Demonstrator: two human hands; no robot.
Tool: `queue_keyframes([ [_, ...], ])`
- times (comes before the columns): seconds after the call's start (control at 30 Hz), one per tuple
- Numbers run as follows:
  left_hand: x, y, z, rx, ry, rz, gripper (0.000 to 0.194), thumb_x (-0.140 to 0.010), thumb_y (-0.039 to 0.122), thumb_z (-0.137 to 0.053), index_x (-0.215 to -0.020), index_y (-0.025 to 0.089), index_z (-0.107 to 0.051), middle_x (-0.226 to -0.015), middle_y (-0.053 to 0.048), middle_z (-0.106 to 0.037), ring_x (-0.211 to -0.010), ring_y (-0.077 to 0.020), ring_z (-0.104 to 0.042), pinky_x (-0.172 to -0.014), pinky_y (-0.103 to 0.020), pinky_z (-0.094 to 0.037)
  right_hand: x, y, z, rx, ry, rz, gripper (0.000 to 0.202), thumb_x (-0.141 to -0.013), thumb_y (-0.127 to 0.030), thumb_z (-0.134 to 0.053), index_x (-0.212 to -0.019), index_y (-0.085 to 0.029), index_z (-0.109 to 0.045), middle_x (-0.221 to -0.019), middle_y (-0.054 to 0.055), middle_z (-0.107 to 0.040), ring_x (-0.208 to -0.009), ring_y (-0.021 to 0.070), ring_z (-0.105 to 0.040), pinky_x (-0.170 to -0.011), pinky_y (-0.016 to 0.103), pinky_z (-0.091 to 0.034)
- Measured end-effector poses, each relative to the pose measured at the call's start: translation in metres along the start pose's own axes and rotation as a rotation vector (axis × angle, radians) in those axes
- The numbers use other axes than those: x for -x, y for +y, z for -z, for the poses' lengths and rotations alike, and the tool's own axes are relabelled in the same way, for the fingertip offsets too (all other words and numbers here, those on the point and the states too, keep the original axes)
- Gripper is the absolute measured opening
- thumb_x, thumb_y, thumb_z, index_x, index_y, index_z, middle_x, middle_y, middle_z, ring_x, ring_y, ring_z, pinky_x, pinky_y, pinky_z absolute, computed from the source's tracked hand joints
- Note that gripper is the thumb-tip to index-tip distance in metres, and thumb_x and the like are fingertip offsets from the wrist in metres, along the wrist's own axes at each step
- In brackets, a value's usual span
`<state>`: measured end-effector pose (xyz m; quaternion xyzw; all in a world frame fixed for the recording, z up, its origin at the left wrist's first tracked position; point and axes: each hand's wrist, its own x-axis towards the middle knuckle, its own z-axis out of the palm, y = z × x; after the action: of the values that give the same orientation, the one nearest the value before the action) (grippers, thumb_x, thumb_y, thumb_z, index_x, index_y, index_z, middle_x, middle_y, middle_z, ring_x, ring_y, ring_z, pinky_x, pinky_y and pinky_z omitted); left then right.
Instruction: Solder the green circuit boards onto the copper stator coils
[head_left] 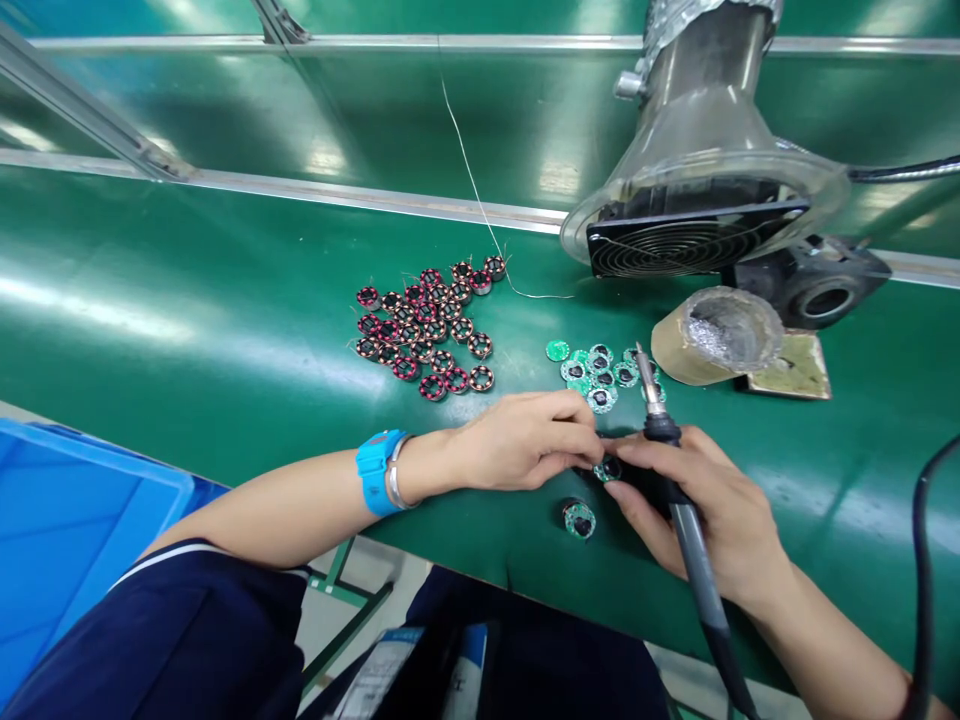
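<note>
Between the fingertips of both hands is a small round part with a green circuit board (pixel 608 469). My left hand (pixel 529 440) pinches it from the left, fingers closed. My right hand (pixel 712 500) touches its right side with thumb and finger, and a soldering iron (pixel 686 530) lies across this hand, tip pointing up and away. Just below, a coil with a green board on top (pixel 579 519) rests on the green table. Beyond the hands sit several round green boards (pixel 601 378). Farther left stand several copper-wound coils (pixel 424 325).
A fume extractor with a black fan (pixel 697 240) hangs at the upper right. Under it are a tan cup (pixel 694 345), a sponge tray (pixel 791 368) and an iron stand (pixel 821 290). Solder wire (pixel 472 180) dangles behind the coils. A blue bin (pixel 75 540) is at left.
</note>
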<state>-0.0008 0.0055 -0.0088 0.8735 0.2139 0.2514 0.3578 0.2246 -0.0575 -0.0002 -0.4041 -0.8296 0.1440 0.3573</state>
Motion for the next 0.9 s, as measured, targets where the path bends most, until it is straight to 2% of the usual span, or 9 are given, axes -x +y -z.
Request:
queue_keyframes([
  [0.3, -0.007, 0.006, 0.013, 0.225, -0.095, 0.109, 0.008, -0.091, 0.020, -0.060, -0.091, 0.016, -0.067, -0.092, -0.005, -0.067, -0.085, -0.0134, -0.063, -0.080, -0.025, -0.051, -0.004, 0.000, 0.002, 0.042, -0.009, 0.057, 0.041, -0.081, -0.011, -0.070, -0.119, -0.019, -0.058, -0.104, 0.005, -0.074, -0.090, 0.0187, -0.068, -0.079, 0.035, -0.058],
  [0.43, -0.008, 0.006, 0.010, 0.253, -0.077, 0.135, 0.009, -0.089, 0.023, -0.063, -0.089, 0.015, -0.067, -0.089, -0.003, -0.066, -0.080, -0.0120, -0.062, -0.076, -0.024, -0.050, -0.006, -0.004, 0.004, 0.006, 0.018, 0.086, 0.043, -0.081, -0.010, -0.069, -0.121, -0.018, -0.057, -0.108, 0.009, -0.074, -0.094, 0.0202, -0.071, -0.081, 0.038, -0.059],
  [0.6, -0.009, 0.007, 0.005, 0.256, -0.039, 0.157, 0.005, -0.086, 0.019, -0.063, -0.086, 0.015, -0.066, -0.084, -0.003, -0.065, -0.076, -0.0110, -0.061, -0.071, -0.022, -0.050, 0.000, -0.008, 0.003, -0.015, 0.094, 0.127, 0.050, -0.076, 0.000, -0.068, -0.120, -0.021, -0.058, -0.104, 0.007, -0.075, -0.089, 0.0198, -0.072, -0.076, 0.037, -0.060],
  [0.73, -0.009, 0.006, 0.007, 0.223, -0.049, 0.136, 0.005, -0.086, 0.016, -0.059, -0.086, 0.015, -0.064, -0.085, -0.003, -0.065, -0.077, -0.0119, -0.061, -0.072, -0.023, -0.049, 0.000, -0.007, 0.001, -0.009, 0.084, 0.140, 0.052, -0.076, 0.001, -0.068, -0.121, -0.021, -0.058, -0.102, 0.006, -0.075, -0.089, 0.0188, -0.072, -0.076, 0.037, -0.060],
  [0.9, -0.007, 0.003, 0.006, 0.093, -0.053, 0.020, 0.009, -0.086, 0.014, -0.055, -0.086, 0.017, -0.063, -0.087, -0.004, -0.066, -0.080, -0.0131, -0.061, -0.075, -0.024, -0.050, 0.002, -0.010, 0.005, -0.012, 0.045, 0.085, 0.054, -0.080, 0.000, -0.064, -0.126, -0.027, -0.057, -0.100, 0.001, -0.075, -0.082, 0.0166, -0.070, -0.072, 0.035, -0.059],
])
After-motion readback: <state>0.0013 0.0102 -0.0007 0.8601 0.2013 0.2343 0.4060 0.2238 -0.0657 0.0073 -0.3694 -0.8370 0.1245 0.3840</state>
